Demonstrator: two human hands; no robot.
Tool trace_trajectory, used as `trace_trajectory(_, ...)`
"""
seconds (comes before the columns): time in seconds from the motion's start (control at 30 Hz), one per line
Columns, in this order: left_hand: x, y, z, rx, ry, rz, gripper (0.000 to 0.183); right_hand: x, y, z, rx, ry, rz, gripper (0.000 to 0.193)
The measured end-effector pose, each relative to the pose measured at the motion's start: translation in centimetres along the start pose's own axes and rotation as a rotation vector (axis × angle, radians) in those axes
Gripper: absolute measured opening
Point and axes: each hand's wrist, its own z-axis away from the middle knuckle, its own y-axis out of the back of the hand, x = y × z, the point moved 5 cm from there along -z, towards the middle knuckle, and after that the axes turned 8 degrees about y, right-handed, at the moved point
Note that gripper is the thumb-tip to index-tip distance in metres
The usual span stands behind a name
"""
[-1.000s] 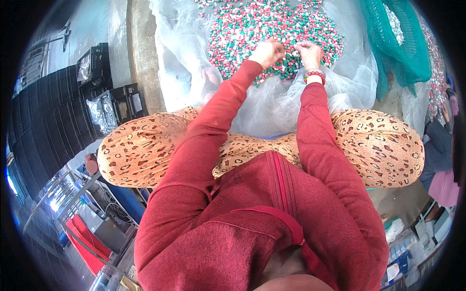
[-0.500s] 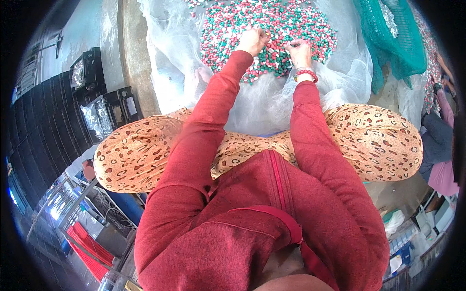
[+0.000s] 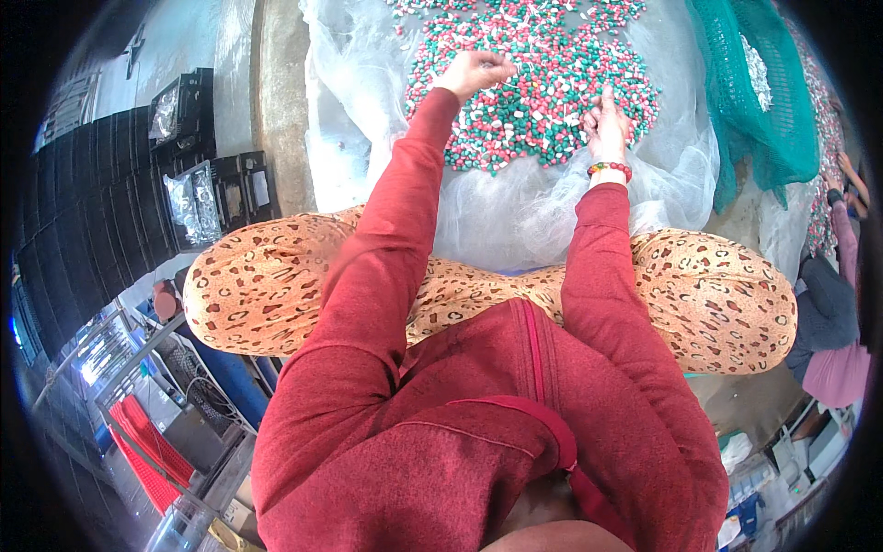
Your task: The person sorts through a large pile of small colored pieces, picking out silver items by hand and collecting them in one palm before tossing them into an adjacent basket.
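Observation:
A broad heap of small pellet-like pieces (image 3: 524, 129), red-pink, green and white, lies spread over a sheer white mesh sheet (image 3: 501, 216). Over the heap's left part is my left hand (image 3: 471, 74), fingers drawn together and pointing right; anything between the fingertips is too small to make out. My right hand (image 3: 607, 133) rests at the heap's near right side, the index finger stretched forward and apart from the thumb, with nothing visibly held. A beaded bracelet (image 3: 610, 169) circles that wrist. Both forearms are in dark red sleeves.
Green netting (image 3: 768, 101) with whitish material in it hangs at the right. Black crates (image 3: 179, 115) and silvery plastic packaging (image 3: 193, 204) stand at the left. My folded legs in spotted trousers (image 3: 717, 299) border the sheet. Another person (image 3: 832, 313) sits at the far right beside more pieces.
My hands have moved farther apart over the heap. The right hand's index finger, bent before, is now stretched out. The whole view has shifted slightly.

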Motion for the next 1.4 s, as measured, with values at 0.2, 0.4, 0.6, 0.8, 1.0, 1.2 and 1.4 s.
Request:
trace_trajectory(0.2, 0.2, -3.6, -2.0, 0.131, -0.058, -0.538, 0.022, -2.0, 0.4, -4.3, 0.058, 0.549, 0.704, 0.025)
trace_trajectory(0.4, -3.3, -0.6, -1.9, -0.059, 0.179, -0.268, 0.030, -2.7, -5.0, -4.1, -0.175, 0.221, 1.490, 0.037)
trace_trajectory(0.6, -0.6, 2.6, 0.2, -0.105, 0.101, -0.023, 0.035, -1.8, -4.5, -5.5, -0.239, 0.140, 1.714, 0.034)
trace_trajectory(0.8, -1.4, -0.9, 0.5, -0.138, -0.111, -0.547, 0.025, -1.4, -2.6, -4.1, -0.278, -0.066, 0.338, 0.016)
trace_trajectory(1.0, -2.5, -1.3, 0.0, -0.100, 0.025, -0.590, 0.030, -5.5, -2.9, -1.8, -0.415, -0.120, -0.110, 0.020)
trace_trajectory(1.2, -1.2, 2.0, 0.9, -0.326, 0.222, 0.936, 0.014, -2.2, -1.6, -3.2, -0.491, 0.015, 0.989, 0.038)
trace_trajectory(1.4, -0.2, 3.2, 1.1, -0.456, 0.101, 1.578, 0.027, 0.0, -4.0, -1.0, -0.298, 0.061, 1.726, 0.033)
